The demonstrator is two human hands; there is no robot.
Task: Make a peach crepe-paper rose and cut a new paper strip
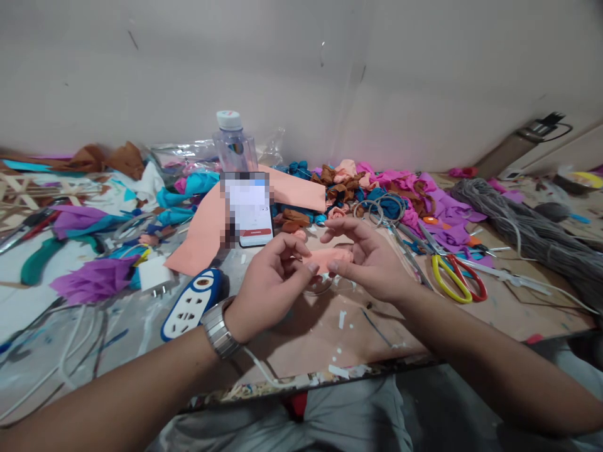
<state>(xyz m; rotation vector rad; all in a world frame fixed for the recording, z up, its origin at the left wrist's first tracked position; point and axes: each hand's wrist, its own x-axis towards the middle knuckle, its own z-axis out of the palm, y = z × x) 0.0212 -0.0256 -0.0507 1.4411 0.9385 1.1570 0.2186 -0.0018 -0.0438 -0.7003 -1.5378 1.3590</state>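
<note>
Cluttered bench (pixel 509 314) against plain wall, no legible writing; both hands, left hand (pixel 271 282) and right hand (pixel 367 257), pinching peach fabric piece (pixel 327 258), scissors (pixel 455 276) at 3 o'clock.

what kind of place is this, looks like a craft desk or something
Most likely a home craft table for making fabric flowers. Coloured fabric scraps lie all over it, yellow-handled scissors sit nearby, and both hands pinch a peach fabric piece.

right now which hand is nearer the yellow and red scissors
Right. The right hand is beside the scissors, just to their left; the left hand is farther left, beyond the peach fabric piece both hands hold.
</note>
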